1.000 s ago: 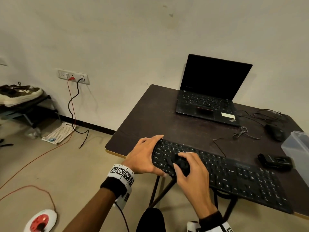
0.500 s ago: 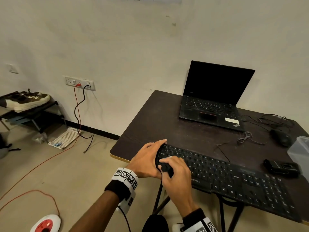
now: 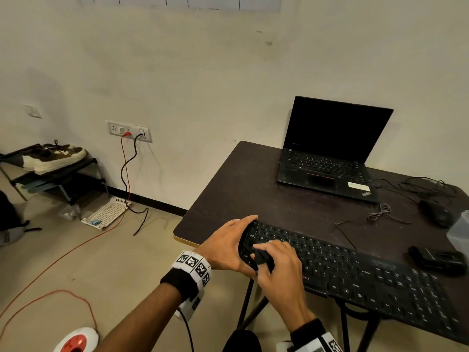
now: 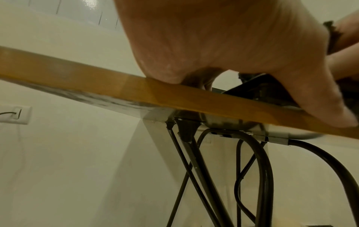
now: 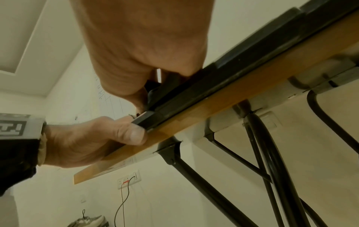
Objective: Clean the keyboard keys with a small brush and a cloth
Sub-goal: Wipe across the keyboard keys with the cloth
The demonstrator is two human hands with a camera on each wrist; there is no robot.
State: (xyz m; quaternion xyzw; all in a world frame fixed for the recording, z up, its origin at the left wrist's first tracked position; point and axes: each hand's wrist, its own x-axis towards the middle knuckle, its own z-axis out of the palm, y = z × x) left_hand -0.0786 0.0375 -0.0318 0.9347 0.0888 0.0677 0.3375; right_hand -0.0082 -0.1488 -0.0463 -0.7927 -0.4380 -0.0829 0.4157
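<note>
A long black keyboard point(image 3: 360, 280) lies along the near edge of the dark table point(image 3: 253, 189). My left hand point(image 3: 225, 245) grips the keyboard's left end, thumb against its front corner, as the right wrist view shows at the keyboard point(image 5: 194, 92). My right hand point(image 3: 279, 265) holds a small bunched black cloth point(image 3: 261, 257) pressed on the leftmost keys. In the left wrist view the left hand point(image 4: 223, 46) rests on the table edge point(image 4: 97, 83), with a bit of cloth point(image 4: 332, 35) at the right. No brush is visible.
An open black laptop point(image 3: 330, 153) stands at the table's back. A mouse point(image 3: 436, 212), tangled cables point(image 3: 383, 209), a small black device point(image 3: 436, 260) and a clear container point(image 3: 460, 232) sit at the right. The floor at the left holds cords, a shoe rack and a white tray.
My right hand slid the cloth leftward along the keys to the keyboard's left end. The left hand kept its grip. The head view tilted upward a little.
</note>
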